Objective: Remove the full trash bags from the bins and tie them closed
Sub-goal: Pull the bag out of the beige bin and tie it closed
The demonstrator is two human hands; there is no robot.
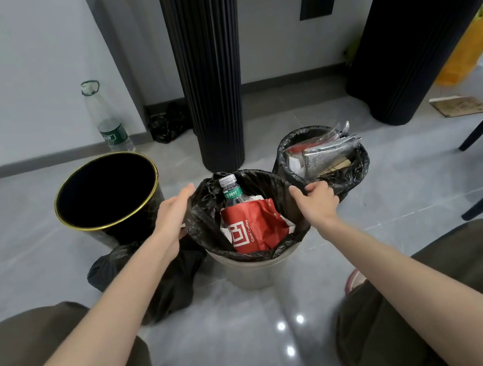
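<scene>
Head view: left bin is sitting empty; bag in the middle bin is being freed. Its left edge is being pressed by the left hand, fingers straight; right edge is being pinched by the right hand. Bag unlifted, full. Next, likely: both edges gathered, straight lift.

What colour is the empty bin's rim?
Gold rim on the black empty bin; head view shows it best.

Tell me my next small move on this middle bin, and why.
Probably peel the bag off the bin: the right hand grips its rim on one side, the left hand touches the other, and it is folded over the edge.
</scene>
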